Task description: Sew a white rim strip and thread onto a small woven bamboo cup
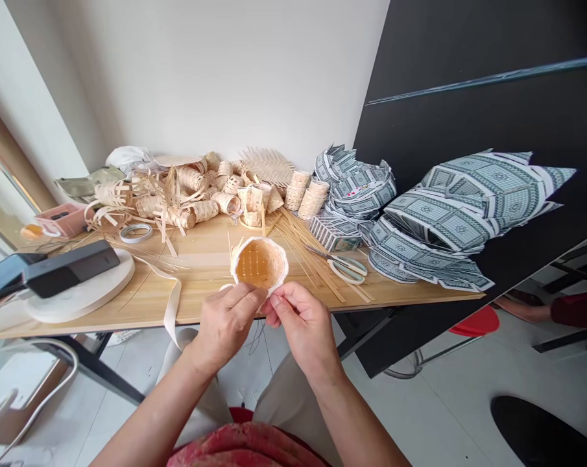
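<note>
A: Where's yr basket (274, 261) rn?

B: Abt ctr of frame, bit below mid-height, mouth tipped up twd you; can't tell if its base rests on the table (203, 250)

A: How's it look?

B: Small, woven. Inside is honey-gold w/ rows of tiny light dots thru the weave. A white band (285, 267) runs round the rim, slightly uneven, so the mouth looks more like a rough polygon than a clean circle

A: And yr hands?

B: Yr L hand (229, 319) is gripping the rim low on its left side, fingers curled. Yr R hand (307, 327) pinches the lower right edge btwn thumb & index, close beside yr L fingertips

A: Stuff nearby?

B: Scissors (336, 261) to the basket's right, near loose thin strips (329, 284). Left of ctr, a white ribbon (172, 303) hangs over the table's front edge; tape roll (136, 240) farther up-left. More woven pieces (191, 185) heaped upper left to ctr
</note>
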The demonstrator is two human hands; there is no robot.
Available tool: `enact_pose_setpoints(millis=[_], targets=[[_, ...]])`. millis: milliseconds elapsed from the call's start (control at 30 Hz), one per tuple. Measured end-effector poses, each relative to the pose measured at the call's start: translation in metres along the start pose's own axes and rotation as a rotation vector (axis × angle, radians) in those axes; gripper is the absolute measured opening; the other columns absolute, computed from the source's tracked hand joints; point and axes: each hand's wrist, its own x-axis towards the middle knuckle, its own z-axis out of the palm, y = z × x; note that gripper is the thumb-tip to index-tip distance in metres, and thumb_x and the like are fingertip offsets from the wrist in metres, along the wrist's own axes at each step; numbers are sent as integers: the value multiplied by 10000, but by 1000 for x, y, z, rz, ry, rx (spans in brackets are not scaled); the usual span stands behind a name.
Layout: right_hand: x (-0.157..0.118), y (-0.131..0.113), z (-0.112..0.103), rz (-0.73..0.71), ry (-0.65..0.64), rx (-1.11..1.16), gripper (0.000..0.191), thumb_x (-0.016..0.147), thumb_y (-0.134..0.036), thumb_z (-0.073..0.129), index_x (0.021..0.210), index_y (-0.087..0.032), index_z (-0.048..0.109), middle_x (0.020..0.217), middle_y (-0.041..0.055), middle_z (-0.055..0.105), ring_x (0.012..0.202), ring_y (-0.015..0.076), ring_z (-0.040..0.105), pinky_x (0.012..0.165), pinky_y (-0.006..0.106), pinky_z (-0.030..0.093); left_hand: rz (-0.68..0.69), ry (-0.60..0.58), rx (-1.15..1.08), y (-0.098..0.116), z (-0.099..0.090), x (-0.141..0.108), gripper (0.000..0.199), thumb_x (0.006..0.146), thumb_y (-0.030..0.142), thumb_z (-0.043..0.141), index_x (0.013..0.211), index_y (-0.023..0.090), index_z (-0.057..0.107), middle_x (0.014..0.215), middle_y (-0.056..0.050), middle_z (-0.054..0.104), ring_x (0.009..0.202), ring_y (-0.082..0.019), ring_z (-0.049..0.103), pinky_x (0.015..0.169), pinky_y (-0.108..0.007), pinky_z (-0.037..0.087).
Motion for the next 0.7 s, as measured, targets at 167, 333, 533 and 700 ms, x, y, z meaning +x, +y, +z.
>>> enact_pose_setpoints(millis=[167,333,533,700], targets=[[-2,7,-2,98,-57,-9,124,788,-296,498,765,-183,544,720,4,642,488,90,559,455,197,430,-16,-6,13,-6,0,-4,124,828,93,488,878,149,587,717,-7,644,625,-93,587,541,-174,427],[-3,9,-2,58,10,-10,166,765,-268,512,631,-173,533,553,-19,588,454,82,515,460,190,407,4,-17,20,-2,1,-3,129,839,100,468,850,147,588,714,-11,643,598,-91,576,514,-179,413],[-1,-4,-19,-55,8,-290,133,782,-275,519,782,-193,624,650,5,634,518,127,563,498,239,424,64,-75,32,-8,0,-4,167,851,99,437,867,140,598,711,-15,634,585,-91,563,510,-188,401],[12,-31,-30,-389,11,-697,129,788,-180,513,733,-209,626,766,35,638,701,160,574,637,272,416,163,-182,43,-10,-1,-3,208,865,91,398,952,149,579,736,-18,633,577,-107,525,507,-211,384]])
